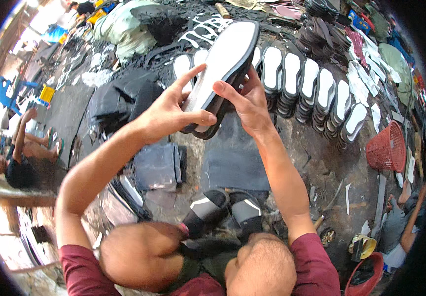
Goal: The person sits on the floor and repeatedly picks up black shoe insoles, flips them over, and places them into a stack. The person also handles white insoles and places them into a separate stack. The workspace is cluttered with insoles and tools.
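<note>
A small stack of shoe soles [228, 53], white on top with black rims, is held up in front of me, tilted with its far end to the right. My left hand [171, 111] is closed around the near end, thumb over its edge and index finger stretched along the left side. On the right side my right hand [246, 102] grips the same soles, its thumb against the edge and its other fingers partly hidden behind. Beyond my hands, several stacks of similar soles [291, 74] stand in a curved row on the ground.
Black sheets [235, 170] and a folded dark sheet [156, 166] lie before my sandaled feet [246, 212]. A red basket [386, 146] stands at right, near another person [395, 224]. Someone else sits at far left [19, 165]. Black scraps [124, 101] and white cut-outs [363, 84] litter the ground.
</note>
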`<state>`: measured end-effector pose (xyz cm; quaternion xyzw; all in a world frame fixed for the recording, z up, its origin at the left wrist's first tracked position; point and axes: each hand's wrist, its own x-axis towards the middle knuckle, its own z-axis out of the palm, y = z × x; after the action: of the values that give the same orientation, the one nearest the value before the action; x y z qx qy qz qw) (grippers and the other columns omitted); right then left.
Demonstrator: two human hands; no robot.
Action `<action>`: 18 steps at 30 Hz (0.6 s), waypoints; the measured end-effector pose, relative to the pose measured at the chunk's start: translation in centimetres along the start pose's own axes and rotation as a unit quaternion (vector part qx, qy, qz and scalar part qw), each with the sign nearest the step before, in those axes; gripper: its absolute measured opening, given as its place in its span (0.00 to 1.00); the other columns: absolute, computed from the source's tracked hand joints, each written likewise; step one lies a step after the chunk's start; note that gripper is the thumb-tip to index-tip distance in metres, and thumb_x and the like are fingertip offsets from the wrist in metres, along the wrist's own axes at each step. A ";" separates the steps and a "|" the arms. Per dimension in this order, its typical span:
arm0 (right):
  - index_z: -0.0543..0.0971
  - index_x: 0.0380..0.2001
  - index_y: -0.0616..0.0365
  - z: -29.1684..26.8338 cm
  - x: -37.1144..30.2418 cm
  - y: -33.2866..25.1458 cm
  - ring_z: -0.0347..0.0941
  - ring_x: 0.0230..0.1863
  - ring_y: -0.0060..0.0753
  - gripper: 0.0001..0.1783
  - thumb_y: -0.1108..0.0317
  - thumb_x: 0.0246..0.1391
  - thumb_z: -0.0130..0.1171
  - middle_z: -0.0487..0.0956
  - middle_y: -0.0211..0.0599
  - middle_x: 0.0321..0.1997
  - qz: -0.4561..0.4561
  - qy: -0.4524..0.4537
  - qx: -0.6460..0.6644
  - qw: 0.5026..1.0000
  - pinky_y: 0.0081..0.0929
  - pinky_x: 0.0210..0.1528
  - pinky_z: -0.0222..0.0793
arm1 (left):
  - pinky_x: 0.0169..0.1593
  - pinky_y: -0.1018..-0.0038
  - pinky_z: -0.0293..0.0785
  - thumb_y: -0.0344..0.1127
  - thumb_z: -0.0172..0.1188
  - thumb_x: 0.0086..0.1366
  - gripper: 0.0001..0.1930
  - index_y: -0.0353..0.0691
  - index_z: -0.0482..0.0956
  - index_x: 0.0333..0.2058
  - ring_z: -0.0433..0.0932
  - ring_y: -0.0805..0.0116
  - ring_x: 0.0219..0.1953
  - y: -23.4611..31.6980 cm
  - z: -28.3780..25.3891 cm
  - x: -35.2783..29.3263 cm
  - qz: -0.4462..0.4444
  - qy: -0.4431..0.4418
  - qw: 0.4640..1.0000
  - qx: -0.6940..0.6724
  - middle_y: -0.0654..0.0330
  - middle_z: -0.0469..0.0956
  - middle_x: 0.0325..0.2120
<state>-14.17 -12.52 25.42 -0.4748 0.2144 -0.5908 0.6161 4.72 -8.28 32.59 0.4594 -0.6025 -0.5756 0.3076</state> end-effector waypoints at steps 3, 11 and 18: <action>0.60 0.65 0.64 0.2 -4.1 -1.9 0.78 0.54 0.34 0.41 0.73 0.52 0.73 0.76 0.46 0.54 0.015 -0.002 0.013 1.000 0.30 0.51 0.81 | 0.53 0.72 0.73 0.25 0.66 0.57 0.51 0.46 0.48 0.75 0.77 0.72 0.47 2.7 0.1 -3.1 -0.066 -0.046 0.997 0.021 0.53 0.78 0.48; 0.56 0.67 0.59 -0.2 -12.1 -1.6 0.78 0.53 0.35 0.47 0.86 0.42 0.61 0.75 0.40 0.54 -0.009 0.113 -0.121 0.986 0.28 0.48 0.79 | 0.51 0.70 0.75 0.29 0.63 0.58 0.48 0.50 0.47 0.75 0.78 0.69 0.43 1.0 2.5 -6.8 -0.054 -0.103 0.980 0.163 0.51 0.76 0.49; 0.41 0.78 0.41 -8.5 -19.1 -0.5 0.78 0.56 0.48 0.61 0.81 0.46 0.61 0.66 0.50 0.72 0.088 0.166 -0.411 0.892 0.34 0.46 0.80 | 0.59 0.64 0.72 0.37 0.65 0.51 0.47 0.46 0.58 0.71 0.77 0.56 0.50 -6.4 -4.4 -6.0 0.045 0.001 0.958 0.283 0.48 0.75 0.51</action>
<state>-25.47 2.47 16.25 -0.5598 0.5782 -0.4638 0.3703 12.30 -4.09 27.94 0.5005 -0.7605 -0.3669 0.1912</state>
